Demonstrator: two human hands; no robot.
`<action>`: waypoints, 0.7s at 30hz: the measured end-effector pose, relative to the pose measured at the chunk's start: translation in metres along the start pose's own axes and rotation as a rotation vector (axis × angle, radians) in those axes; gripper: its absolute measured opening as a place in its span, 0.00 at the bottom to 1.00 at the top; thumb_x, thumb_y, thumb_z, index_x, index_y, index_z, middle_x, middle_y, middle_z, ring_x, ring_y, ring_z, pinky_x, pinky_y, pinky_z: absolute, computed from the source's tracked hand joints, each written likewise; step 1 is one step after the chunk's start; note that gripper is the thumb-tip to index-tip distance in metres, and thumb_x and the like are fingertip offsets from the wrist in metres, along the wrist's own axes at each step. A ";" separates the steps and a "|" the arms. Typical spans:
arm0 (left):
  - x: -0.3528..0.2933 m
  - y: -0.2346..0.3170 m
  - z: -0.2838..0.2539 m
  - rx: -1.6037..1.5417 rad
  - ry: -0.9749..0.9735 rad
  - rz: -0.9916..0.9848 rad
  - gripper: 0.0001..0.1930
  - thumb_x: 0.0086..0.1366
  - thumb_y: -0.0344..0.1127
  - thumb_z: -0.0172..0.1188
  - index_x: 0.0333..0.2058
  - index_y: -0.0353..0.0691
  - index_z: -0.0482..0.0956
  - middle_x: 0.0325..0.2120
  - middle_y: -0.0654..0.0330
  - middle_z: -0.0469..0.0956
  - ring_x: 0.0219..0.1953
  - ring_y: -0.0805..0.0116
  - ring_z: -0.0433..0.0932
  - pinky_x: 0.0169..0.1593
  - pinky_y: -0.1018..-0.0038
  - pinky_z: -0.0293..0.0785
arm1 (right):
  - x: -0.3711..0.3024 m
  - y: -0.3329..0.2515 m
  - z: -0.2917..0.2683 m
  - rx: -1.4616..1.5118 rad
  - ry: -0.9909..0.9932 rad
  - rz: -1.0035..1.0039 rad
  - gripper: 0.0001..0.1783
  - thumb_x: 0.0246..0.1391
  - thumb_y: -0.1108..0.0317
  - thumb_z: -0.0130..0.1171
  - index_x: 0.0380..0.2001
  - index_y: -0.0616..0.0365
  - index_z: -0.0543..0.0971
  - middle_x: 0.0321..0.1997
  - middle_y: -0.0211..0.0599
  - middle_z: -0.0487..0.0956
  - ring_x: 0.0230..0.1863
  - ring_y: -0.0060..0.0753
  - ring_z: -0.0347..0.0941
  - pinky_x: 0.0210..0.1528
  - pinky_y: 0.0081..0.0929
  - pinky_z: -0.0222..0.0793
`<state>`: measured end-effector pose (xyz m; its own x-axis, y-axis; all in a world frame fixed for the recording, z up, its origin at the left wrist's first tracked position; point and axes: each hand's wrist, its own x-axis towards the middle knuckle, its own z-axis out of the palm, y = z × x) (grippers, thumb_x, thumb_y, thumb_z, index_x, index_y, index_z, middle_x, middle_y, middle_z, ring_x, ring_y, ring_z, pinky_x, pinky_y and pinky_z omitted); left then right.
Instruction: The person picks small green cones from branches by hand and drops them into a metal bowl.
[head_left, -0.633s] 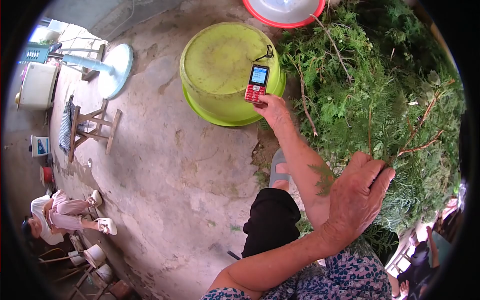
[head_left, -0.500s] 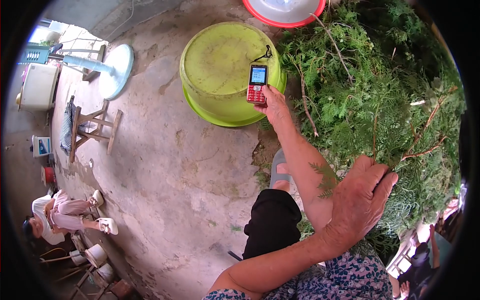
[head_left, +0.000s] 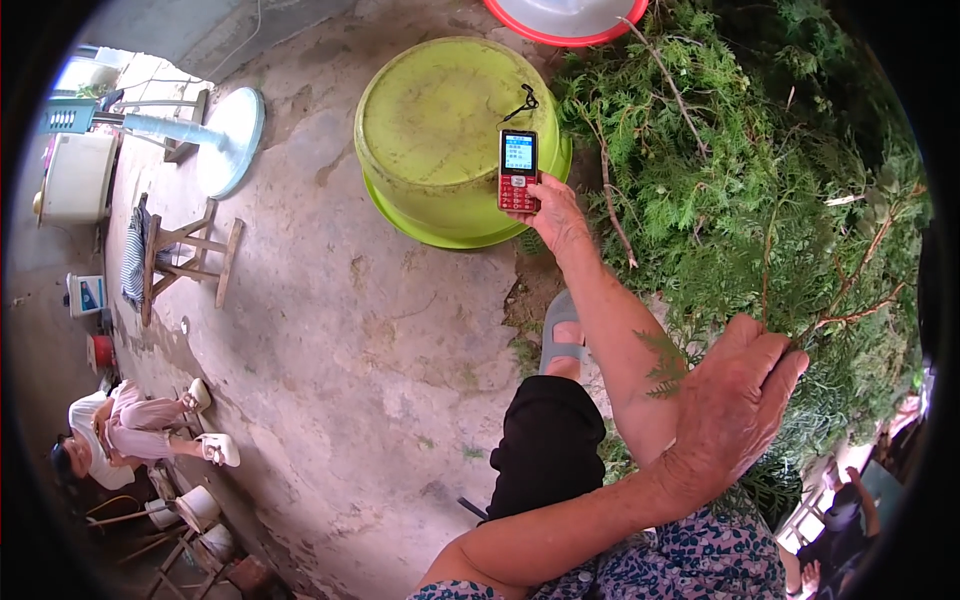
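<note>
My right hand (head_left: 555,212) grips a small red keypad phone (head_left: 518,170) with a lit screen, thumb at the keys. A dark wrist strap (head_left: 523,102) trails from the phone's top. Behind the phone stands an upturned yellow-green plastic tub (head_left: 430,120). My left forearm crosses over the right one. Fingers curled, my left hand (head_left: 735,410) is closed round a leafy evergreen branch (head_left: 768,260) at the edge of a large heap of cut evergreen branches (head_left: 660,190). A green sprig (head_left: 663,365) pokes out on the hand's left side, before my right forearm.
A red-rimmed basin (head_left: 565,22) sits beyond the tub. On the left are a pale blue round-based stand (head_left: 232,145), a wooden stool frame (head_left: 190,255) with striped cloth, and a seated person (head_left: 130,430). Buckets (head_left: 198,508) are nearby. Another person (head_left: 845,525) appears far right.
The phone's screen content has changed and my thumb has shifted on the keys. My left hand has moved slightly right with the branch. The view has shifted a little.
</note>
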<state>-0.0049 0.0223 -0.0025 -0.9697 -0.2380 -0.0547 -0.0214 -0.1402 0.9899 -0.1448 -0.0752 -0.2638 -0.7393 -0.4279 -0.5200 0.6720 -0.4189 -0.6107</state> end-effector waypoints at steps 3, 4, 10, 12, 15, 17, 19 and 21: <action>0.000 0.001 -0.002 0.012 0.000 0.000 0.06 0.55 0.30 0.59 0.28 0.33 0.74 0.22 0.55 0.67 0.23 0.61 0.69 0.26 0.70 0.64 | -0.001 0.000 0.003 -0.017 0.030 0.000 0.21 0.48 0.75 0.45 0.48 0.66 0.66 0.39 0.45 0.75 0.38 0.40 0.74 0.41 0.44 0.71; 0.000 0.000 -0.002 0.007 -0.003 -0.008 0.06 0.55 0.30 0.58 0.29 0.33 0.74 0.22 0.55 0.66 0.23 0.61 0.69 0.26 0.70 0.64 | -0.002 0.000 0.005 -0.029 0.054 -0.003 0.20 0.48 0.74 0.45 0.48 0.66 0.66 0.39 0.45 0.75 0.38 0.40 0.74 0.41 0.43 0.72; 0.000 0.003 -0.002 0.003 -0.026 -0.038 0.06 0.55 0.31 0.58 0.29 0.33 0.74 0.22 0.55 0.66 0.23 0.60 0.69 0.26 0.70 0.64 | -0.002 0.003 0.010 -0.019 0.185 -0.032 0.19 0.47 0.76 0.45 0.45 0.64 0.70 0.32 0.41 0.78 0.27 0.34 0.76 0.29 0.34 0.75; 0.000 0.003 -0.004 -0.007 -0.014 -0.034 0.06 0.55 0.31 0.58 0.29 0.33 0.74 0.22 0.55 0.67 0.23 0.60 0.69 0.26 0.70 0.64 | -0.001 0.004 0.012 -0.021 0.196 -0.022 0.18 0.46 0.76 0.46 0.44 0.64 0.70 0.32 0.41 0.78 0.27 0.34 0.76 0.28 0.34 0.75; 0.001 0.004 -0.004 -0.016 -0.008 -0.031 0.07 0.55 0.31 0.58 0.28 0.33 0.74 0.22 0.55 0.67 0.24 0.60 0.69 0.27 0.69 0.64 | -0.001 0.003 0.009 -0.020 0.193 -0.018 0.18 0.45 0.77 0.46 0.43 0.64 0.71 0.31 0.40 0.78 0.27 0.33 0.76 0.28 0.33 0.75; 0.002 0.004 -0.005 -0.023 -0.001 -0.021 0.07 0.55 0.32 0.58 0.28 0.33 0.74 0.22 0.54 0.67 0.24 0.59 0.70 0.27 0.69 0.64 | -0.002 0.000 0.009 -0.019 0.176 -0.021 0.18 0.45 0.77 0.46 0.43 0.63 0.72 0.31 0.40 0.78 0.26 0.32 0.76 0.28 0.32 0.75; 0.002 0.003 -0.007 -0.017 -0.001 -0.024 0.07 0.55 0.32 0.58 0.28 0.33 0.74 0.22 0.54 0.67 0.24 0.59 0.70 0.27 0.69 0.64 | -0.006 0.000 0.014 -0.042 0.218 -0.012 0.18 0.45 0.77 0.46 0.43 0.63 0.72 0.30 0.39 0.78 0.26 0.32 0.76 0.27 0.31 0.74; 0.002 0.004 -0.007 -0.010 -0.004 -0.026 0.07 0.56 0.32 0.58 0.29 0.33 0.74 0.21 0.54 0.68 0.24 0.59 0.70 0.27 0.69 0.65 | -0.007 0.000 0.012 -0.034 0.198 -0.018 0.18 0.45 0.77 0.46 0.43 0.62 0.72 0.30 0.39 0.78 0.26 0.31 0.76 0.26 0.30 0.74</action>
<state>-0.0054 0.0143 0.0003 -0.9699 -0.2302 -0.0799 -0.0442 -0.1560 0.9868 -0.1395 -0.0823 -0.2530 -0.7475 -0.2532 -0.6141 0.6592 -0.3965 -0.6389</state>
